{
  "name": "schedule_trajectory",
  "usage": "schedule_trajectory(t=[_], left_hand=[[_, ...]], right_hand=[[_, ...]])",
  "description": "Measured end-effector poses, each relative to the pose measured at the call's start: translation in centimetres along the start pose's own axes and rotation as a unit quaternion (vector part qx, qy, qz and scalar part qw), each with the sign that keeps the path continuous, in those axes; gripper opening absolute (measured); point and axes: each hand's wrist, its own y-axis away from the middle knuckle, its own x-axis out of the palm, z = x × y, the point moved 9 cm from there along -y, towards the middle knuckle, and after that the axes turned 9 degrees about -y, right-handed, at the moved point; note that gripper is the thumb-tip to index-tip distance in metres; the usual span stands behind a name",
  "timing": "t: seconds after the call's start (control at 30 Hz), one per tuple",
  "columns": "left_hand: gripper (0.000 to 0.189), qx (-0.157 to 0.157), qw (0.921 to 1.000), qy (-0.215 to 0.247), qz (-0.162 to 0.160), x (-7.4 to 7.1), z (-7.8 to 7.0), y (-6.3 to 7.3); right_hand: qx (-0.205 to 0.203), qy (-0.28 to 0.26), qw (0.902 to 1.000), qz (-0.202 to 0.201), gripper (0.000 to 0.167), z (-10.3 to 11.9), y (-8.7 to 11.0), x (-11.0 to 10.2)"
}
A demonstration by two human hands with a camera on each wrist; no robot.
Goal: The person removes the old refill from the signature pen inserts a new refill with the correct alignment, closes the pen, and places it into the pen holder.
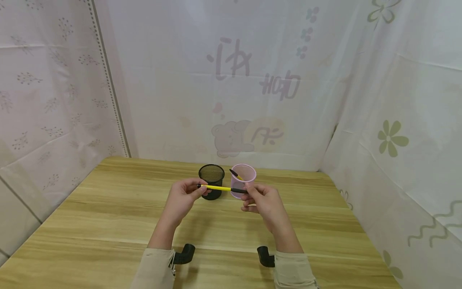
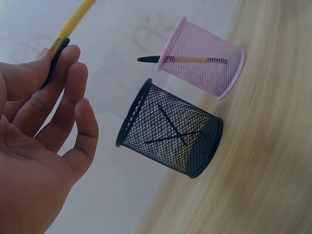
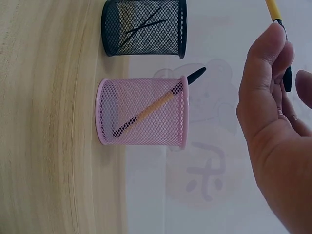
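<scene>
A yellow pen (image 1: 220,188) with black ends is held level between both hands, above the table and in front of two mesh cups. The left hand (image 1: 182,196) pinches its left end between thumb and fingers. At the other end, the right hand (image 1: 266,202) grips the longer black part, its lower fingers loosely bent. Behind the left fingers stands a black mesh cup (image 2: 170,129) with two thin dark lines crossing on its side. The pink mesh cup (image 3: 141,92) beside it holds another yellow-and-black pen (image 3: 158,103), leaning with its black end over the rim.
Both cups stand upright near the back of the wood-grain table (image 1: 108,216). Printed pale curtains (image 1: 173,80) hang behind and at both sides. A black bent piece (image 1: 187,253) sits at the left cuff, and a similar black piece (image 1: 265,257) at the right cuff.
</scene>
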Motion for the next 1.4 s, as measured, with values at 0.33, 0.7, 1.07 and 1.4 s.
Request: schedule_trajectory(t=[0.33,0.7,1.07,1.4], left_hand=[[0.012,0.002,1.0,-0.003,0.003,0.18,0.05,-0.01],[0.012,0.002,1.0,-0.008,0.004,0.14,-0.09,-0.1],[0.013,0.008,1.0,-0.005,0.001,-0.06,0.08,-0.02],[0.014,0.01,0.9999,-0.008,-0.001,-0.14,0.08,-0.01]], right_hand=[[-0.006,-0.007,0.9999,-0.005,0.023,0.19,-0.13,0.05],[-0.021,-0.015,0.9997,0.003,0.02,0.62,-0.17,0.01],[-0.019,-0.011,0.9997,-0.007,0.018,0.65,0.02,-0.08],[-0.02,-0.005,0.9997,-0.01,0.019,0.69,0.03,-0.39]])
